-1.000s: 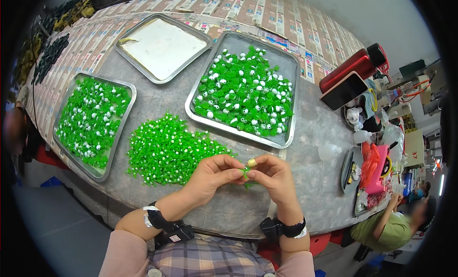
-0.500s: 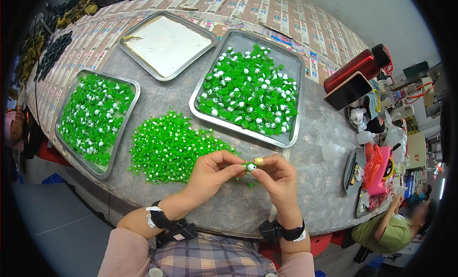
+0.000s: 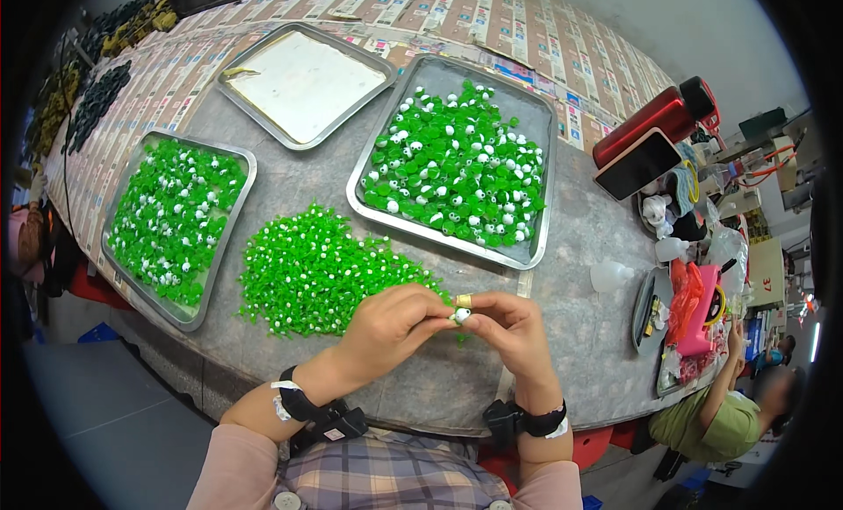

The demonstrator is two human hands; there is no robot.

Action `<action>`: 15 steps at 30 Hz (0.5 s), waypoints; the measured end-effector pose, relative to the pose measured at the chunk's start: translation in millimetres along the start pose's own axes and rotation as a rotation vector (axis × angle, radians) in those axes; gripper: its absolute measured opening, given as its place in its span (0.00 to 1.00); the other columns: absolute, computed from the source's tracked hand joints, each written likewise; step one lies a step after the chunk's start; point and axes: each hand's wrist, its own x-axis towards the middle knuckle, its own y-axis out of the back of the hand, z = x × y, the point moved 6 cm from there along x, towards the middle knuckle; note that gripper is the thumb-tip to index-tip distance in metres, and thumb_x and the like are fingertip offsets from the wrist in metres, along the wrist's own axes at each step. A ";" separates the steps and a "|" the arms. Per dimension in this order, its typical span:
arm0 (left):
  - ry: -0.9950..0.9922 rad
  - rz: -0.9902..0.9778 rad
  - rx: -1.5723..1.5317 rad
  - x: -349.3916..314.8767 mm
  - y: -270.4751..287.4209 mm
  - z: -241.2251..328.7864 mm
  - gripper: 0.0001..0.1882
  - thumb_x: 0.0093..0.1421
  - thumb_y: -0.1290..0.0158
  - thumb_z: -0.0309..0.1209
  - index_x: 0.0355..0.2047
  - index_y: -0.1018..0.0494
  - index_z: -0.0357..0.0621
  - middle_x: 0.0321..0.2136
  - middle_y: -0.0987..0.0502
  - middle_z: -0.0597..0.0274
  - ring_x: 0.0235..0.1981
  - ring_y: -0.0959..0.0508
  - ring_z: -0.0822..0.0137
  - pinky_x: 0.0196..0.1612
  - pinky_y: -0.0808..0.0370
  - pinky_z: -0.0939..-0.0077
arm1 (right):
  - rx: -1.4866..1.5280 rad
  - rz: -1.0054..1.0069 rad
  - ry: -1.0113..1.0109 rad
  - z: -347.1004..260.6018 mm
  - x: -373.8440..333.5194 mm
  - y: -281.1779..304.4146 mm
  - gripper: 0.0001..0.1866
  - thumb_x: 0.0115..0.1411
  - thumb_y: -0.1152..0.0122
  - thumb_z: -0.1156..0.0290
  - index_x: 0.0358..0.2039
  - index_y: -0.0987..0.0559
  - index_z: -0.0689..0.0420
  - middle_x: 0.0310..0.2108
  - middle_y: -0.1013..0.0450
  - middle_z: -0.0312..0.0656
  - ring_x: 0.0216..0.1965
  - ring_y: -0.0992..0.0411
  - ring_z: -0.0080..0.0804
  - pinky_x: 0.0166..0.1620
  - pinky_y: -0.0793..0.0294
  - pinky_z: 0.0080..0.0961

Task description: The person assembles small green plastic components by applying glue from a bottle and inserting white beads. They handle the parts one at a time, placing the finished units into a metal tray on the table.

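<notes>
In front of me, both hands meet at a small white ball with dark spots (image 3: pixel 462 316). My left hand (image 3: pixel 386 324) pinches it from the left with thumb and forefinger. My right hand (image 3: pixel 516 330), a yellow wrap round one fingertip, pinches it from the right. The fingers cover part of the piece. Just beyond my left hand spreads a loose heap of small green pieces with white bits (image 3: pixel 325 268). Behind the hands stands a large metal tray (image 3: pixel 356 192) of green pieces and spotted white balls.
At the left, another metal tray (image 3: pixel 250 172) holds similar pieces. A white-lined tray (image 3: pixel 303 84) lies at the back. To the right are a red bottle (image 3: pixel 645 123), a phone (image 3: pixel 638 164), a translucent bottle (image 3: pixel 610 276) and a pink container (image 3: pixel 700 321). A person in green (image 3: pixel 702 426) sits at right.
My left fingers have moved closer around the ball, and less green shows beside it. Both hands stay in nearly the same place.
</notes>
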 end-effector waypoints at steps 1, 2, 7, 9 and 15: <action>0.011 -0.005 0.004 0.4 0.0 -0.4 0.07 0.44 0.45 0.24 0.26 0.29 0.40 0.23 0.28 0.58 0.25 0.27 0.63 0.27 0.31 0.77 | -0.003 0.001 -0.014 0.4 0.6 0.5 0.12 0.50 0.44 0.76 0.36 0.27 0.64 0.31 0.28 0.39 0.32 0.30 0.21 0.32 0.32 0.14; 0.022 -0.011 0.007 0.6 0.3 -0.8 0.07 0.44 0.45 0.24 0.26 0.29 0.40 0.23 0.28 0.59 0.25 0.27 0.65 0.27 0.31 0.77 | 0.036 -0.002 -0.016 1.2 2.4 0.2 0.11 0.50 0.45 0.75 0.36 0.27 0.64 0.30 0.28 0.39 0.31 0.31 0.21 0.32 0.32 0.14; 0.362 0.212 -0.584 -3.8 17.9 -22.9 0.05 0.49 0.47 0.26 0.26 0.30 0.39 0.23 0.28 0.64 0.24 0.28 0.72 0.28 0.30 0.81 | 0.206 0.100 0.091 -16.5 1.7 -0.4 0.10 0.49 0.43 0.74 0.33 0.26 0.61 0.27 0.28 0.39 0.26 0.31 0.21 0.28 0.33 0.15; 0.378 0.524 -1.113 -8.2 50.2 -50.2 0.06 0.51 0.49 0.27 0.28 0.31 0.39 0.23 0.29 0.65 0.25 0.29 0.74 0.29 0.28 0.84 | -0.413 0.145 0.122 -28.9 -4.2 17.5 0.09 0.47 0.41 0.73 0.31 0.26 0.60 0.26 0.28 0.39 0.25 0.31 0.22 0.28 0.33 0.16; 0.320 0.974 -1.561 -18.9 126.5 -82.7 0.12 0.55 0.53 0.32 0.37 0.35 0.37 0.22 0.31 0.66 0.24 0.30 0.77 0.29 0.27 0.90 | -0.943 -0.044 0.054 -16.8 -11.7 22.7 0.09 0.41 0.40 0.73 0.25 0.27 0.59 0.20 0.31 0.41 0.22 0.32 0.32 0.27 0.33 0.25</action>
